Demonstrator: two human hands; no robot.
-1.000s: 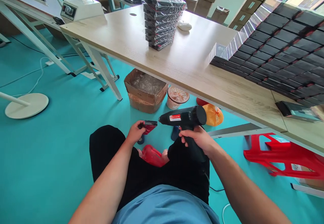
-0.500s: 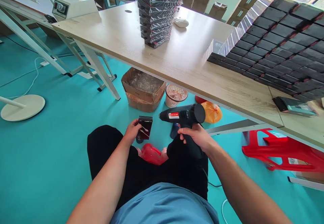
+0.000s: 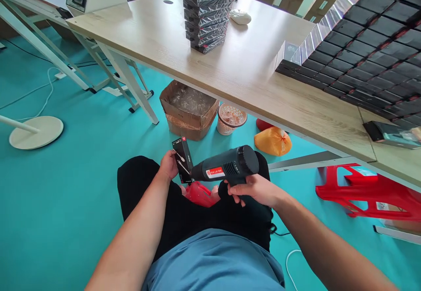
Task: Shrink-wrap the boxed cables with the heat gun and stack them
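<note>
The surface has a light wood pattern. On it stands one stack of film-wrapped boxes, and near this stack lies a white lump. At the right there is a wide block of dark boxes. On the green-blue floor stand a carton, a basket and an orange bag.

Left hand and right hand curled, forearms angled inward

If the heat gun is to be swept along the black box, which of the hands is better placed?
Probably the right hand: it grips the heat gun by its handle, with the nozzle pointing toward the black box. The left hand is occupied, holding that box.
</note>
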